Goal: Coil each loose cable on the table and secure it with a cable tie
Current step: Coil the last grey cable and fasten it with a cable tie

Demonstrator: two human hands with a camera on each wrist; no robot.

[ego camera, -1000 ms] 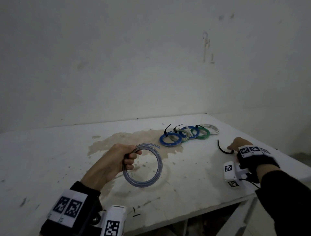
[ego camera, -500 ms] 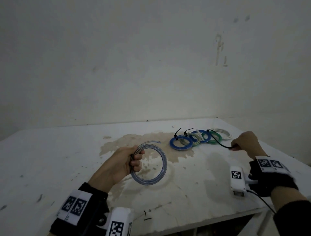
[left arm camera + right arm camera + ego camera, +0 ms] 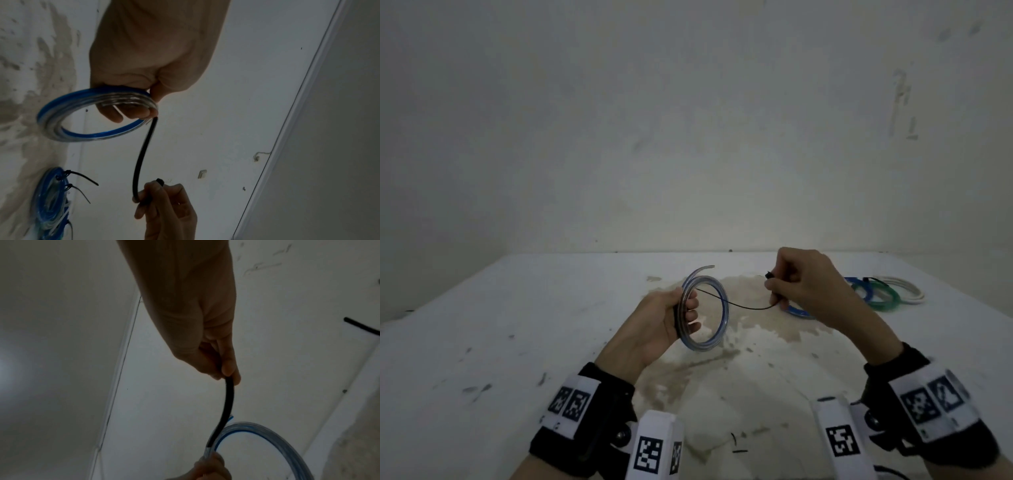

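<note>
My left hand (image 3: pixel 671 318) grips a coil of clear cable with a blue stripe (image 3: pixel 722 318), held upright above the white table (image 3: pixel 482 342). Its fingers curl through the ring (image 3: pixel 90 129). My right hand (image 3: pixel 798 284) pinches the head end of a black cable tie (image 3: pixel 743 306). The tie (image 3: pixel 141 154) runs leftward, and its tip reaches the coil beside my left fingers (image 3: pixel 127 112). In the right wrist view the tie (image 3: pixel 227 405) hangs from my fingers down to the coil (image 3: pixel 267 431).
Several tied coils, blue (image 3: pixel 799 311), green (image 3: pixel 883 299) and white (image 3: pixel 904 286), lie in a row at the table's back right. Their black tie tails (image 3: pixel 82 176) stick up. A brown stain (image 3: pixel 743 329) covers the table's middle. Small black bits (image 3: pixel 736 443) lie near the front edge.
My right hand has lifted the black tie from the right side of the table and carried it left to the coil. The left hand has turned the coil more edge-on.
</note>
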